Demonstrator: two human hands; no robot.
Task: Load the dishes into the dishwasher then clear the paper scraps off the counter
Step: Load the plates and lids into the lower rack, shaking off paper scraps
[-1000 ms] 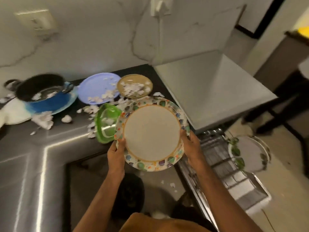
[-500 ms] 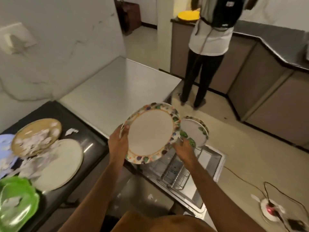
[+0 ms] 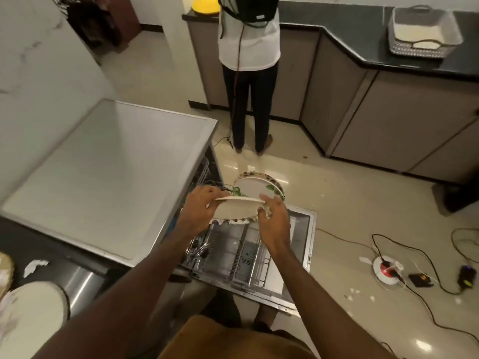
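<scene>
I hold a cream plate with a patterned rim [image 3: 234, 209] by its edges over the open dishwasher, tipped so I see its underside. My left hand [image 3: 201, 207] grips its left rim and my right hand [image 3: 273, 216] grips its right rim. Just behind it, a plate with green leaf marks [image 3: 255, 189] stands upright in the pulled-out wire rack [image 3: 241, 251]. The dishwasher door [image 3: 307, 244] lies open and flat. On the dark counter at lower left lie a paper scrap [image 3: 35, 265] and a pale round plate [image 3: 33, 309].
The dishwasher's grey top [image 3: 108, 172] fills the left. A person [image 3: 248, 71] stands at the far counter, back turned. Cables and a round power hub [image 3: 387, 268] lie on the floor at right. A white basket [image 3: 422, 32] sits on the far black counter.
My view swung from the littered counter to the dishwasher. Both hands carried the patterned plate down and forward, tipping it over the rack behind which the leaf plate stands.
</scene>
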